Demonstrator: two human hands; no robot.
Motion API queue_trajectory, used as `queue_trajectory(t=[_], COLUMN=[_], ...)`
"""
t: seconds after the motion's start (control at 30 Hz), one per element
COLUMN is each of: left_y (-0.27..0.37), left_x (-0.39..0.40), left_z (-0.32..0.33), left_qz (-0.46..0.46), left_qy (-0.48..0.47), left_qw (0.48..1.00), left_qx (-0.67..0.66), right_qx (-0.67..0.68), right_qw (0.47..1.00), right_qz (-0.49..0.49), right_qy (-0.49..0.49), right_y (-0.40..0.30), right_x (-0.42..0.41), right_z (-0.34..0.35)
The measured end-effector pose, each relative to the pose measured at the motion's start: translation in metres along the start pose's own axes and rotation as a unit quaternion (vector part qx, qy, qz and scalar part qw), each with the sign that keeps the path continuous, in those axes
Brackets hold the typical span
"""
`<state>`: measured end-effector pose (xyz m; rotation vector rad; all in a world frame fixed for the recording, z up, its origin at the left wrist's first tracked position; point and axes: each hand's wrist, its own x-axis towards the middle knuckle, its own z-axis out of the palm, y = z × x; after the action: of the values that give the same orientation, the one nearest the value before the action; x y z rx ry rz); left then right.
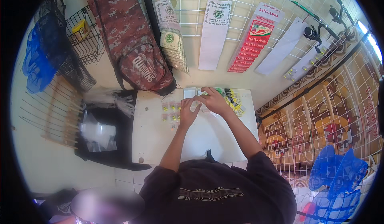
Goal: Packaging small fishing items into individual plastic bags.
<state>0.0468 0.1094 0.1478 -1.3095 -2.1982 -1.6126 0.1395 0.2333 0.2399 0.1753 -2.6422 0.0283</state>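
Note:
My left hand (pixel 189 113) and my right hand (pixel 214 102) meet at the fingertips above the far part of a white table (pixel 210 143). Whatever is between the fingers is too small and covered to make out. Left of my left hand, small clear packets (pixel 165 108) with yellow pieces lie in rows. A shallow white box (pixel 189 92) sits just beyond the hands. Partly behind my right hand is a green item (pixel 220 91). To its right, slim packs with yellow and black parts (pixel 236 102) are fanned out.
Clear plastic bags (pixel 99 134) lie on a black surface left of the table. A camouflage fishing-rod bag (pixel 135 50) reaches the table's far left edge. Bait packets (pixel 250 47) and fishing reels (pixel 312 33) hang along a white wire grid. Blue nets (pixel 337 176) are at the lower right.

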Motion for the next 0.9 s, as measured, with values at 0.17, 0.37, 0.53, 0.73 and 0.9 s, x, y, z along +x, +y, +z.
queue_trajectory(t=[0.17, 0.37, 0.53, 0.73, 0.9], left_y=[0.0, -0.001, -0.002, 0.002, -0.001], left_x=[0.0, 0.002, 0.001, 0.001, 0.0], left_z=[-0.001, -0.005, -0.001, 0.001, 0.002], left_qz=[-0.023, -0.018, -0.007, -0.036, -0.006], left_qy=[-0.011, -0.03, -0.033, -0.028, -0.031], left_qw=[0.999, 0.999, 0.999, 0.997, 0.999], left_qx=[-0.02, -0.019, -0.036, -0.057, -0.032], right_qx=[0.08, 0.078, 0.119, 0.131, 0.194], right_qw=[0.996, 0.993, 0.99, 0.989, 0.974], right_qz=[0.041, 0.055, 0.058, 0.054, 0.113], right_qy=[0.005, 0.075, 0.055, 0.037, 0.024], right_y=[-0.001, 0.006, 0.011, 0.009, 0.008], right_x=[-0.003, -0.011, -0.016, -0.016, -0.018], right_z=[0.003, 0.008, 0.011, 0.009, 0.013])
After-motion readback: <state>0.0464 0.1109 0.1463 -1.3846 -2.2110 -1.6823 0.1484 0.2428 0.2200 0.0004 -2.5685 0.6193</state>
